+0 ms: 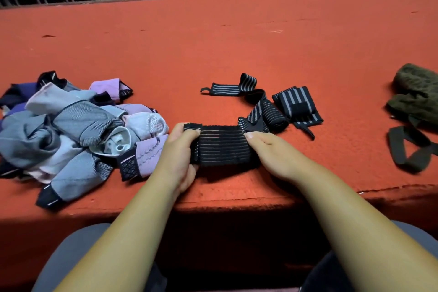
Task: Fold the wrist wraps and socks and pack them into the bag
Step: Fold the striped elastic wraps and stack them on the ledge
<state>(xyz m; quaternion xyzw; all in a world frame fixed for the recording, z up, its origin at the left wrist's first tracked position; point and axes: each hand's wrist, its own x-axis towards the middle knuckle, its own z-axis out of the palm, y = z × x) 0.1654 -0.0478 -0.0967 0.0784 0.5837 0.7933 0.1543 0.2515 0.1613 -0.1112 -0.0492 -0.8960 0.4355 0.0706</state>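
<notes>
Step in hand: folding the wrist wrap (221,147), a black band with thin grey stripes, held taut at the near edge of the red counter (237,42).
Left hand (180,154): closed on the wrap's left end, thumb on top and fingers curled under it.
Right hand (272,152): pinches the wrap's right side with the thumb on top; the fingers beneath are hidden.
Loose tail (260,112): runs far and right from the held stretch, twisted, towards a looped strip (227,89). Whether that strip is the same wrap I cannot tell.
Folded wrap (296,105): lies just right of the tail and looks finished.
Socks (71,125): a grey, lilac and dark heap at near left, touching the left wrist, apparently unsorted.
Bag (417,92): olive green, slumped at far right, well apart from the hands, with its black strap (410,149) nearer. I cannot see an opening.
Doing it well: untwist the tail first, keep the edges squared and the band under light tension, then turn each layer over flat so the bundle stays tight.
Risk: the elastic may spring open if one end is released early.
Progress: early, by my reading; nothing visibly sits in the bag.
</notes>
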